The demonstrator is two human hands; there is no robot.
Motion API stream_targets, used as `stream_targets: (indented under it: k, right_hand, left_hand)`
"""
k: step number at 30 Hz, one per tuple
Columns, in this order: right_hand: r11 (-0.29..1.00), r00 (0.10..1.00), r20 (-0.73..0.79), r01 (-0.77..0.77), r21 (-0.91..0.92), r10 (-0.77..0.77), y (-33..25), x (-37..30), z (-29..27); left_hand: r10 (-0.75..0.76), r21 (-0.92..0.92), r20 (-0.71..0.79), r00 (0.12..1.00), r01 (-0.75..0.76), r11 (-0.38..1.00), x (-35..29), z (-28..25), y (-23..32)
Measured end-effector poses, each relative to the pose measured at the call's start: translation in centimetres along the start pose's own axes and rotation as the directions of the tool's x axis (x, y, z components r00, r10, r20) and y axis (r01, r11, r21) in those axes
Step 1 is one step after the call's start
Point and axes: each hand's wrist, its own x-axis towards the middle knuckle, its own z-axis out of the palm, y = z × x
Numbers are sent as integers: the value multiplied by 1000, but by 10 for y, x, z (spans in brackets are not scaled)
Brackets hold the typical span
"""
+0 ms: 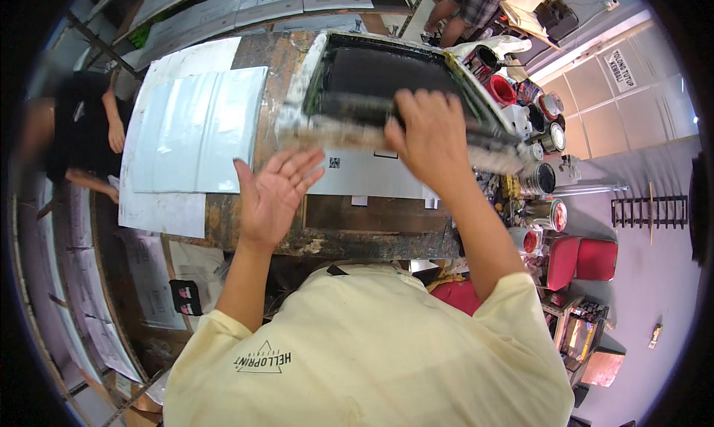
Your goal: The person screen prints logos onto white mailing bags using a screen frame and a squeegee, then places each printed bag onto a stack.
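My right hand (pixel 431 133) is closed over the near edge of a screen printing frame (pixel 316 70), with its fingers curled to the inner side. The frame's near rail is smeared by motion and seems raised off the table. Black ink covers the mesh, and a dark bar, blurred, lies along the near inner side. Beneath the near rail shows a white printed sheet (pixel 357 175) with a small dark square mark. My left hand (pixel 279 189) is open, palm up with fingers spread, beside the sheet's left end and holding nothing.
Glossy white sheets (pixel 197 129) lie on the worn wooden table (pixel 335 241) at left. Paint cans (pixel 550 138) crowd its right side. A person in black (pixel 85 129) stands at left near racks of sheets (pixel 97 293); another person (pixel 476 3) is at the back. Red chairs (pixel 595 259) stand at right.
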Motion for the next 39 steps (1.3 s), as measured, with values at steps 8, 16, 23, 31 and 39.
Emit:
stream_targets:
  k: [8,16,23,31,39]
  right_hand:
    - [999,965,-260,12,-47,-24,21,62,-10]
    - [999,965,-257,44,-20,-47,41,109,-30]
    - [981,995,-21,-88,174,93,46,152,-74]
    - [998,980,-197,-14,56,25,54,139,-41]
    - [996,986,-138,-92,-3,90,34,111,-38]
  left_hand:
    - [138,788,-57,989,129,-602,-10,-94,-139]
    - [15,799,-214,977,184,-572,-13,-93,-165]
    - [342,991,11,940,35,-131,64,-13,-110]
    - [492,833,-485,722,212,510,31,-71,-43]
    - [483,864,-497,720,364,347,12,-278,113]
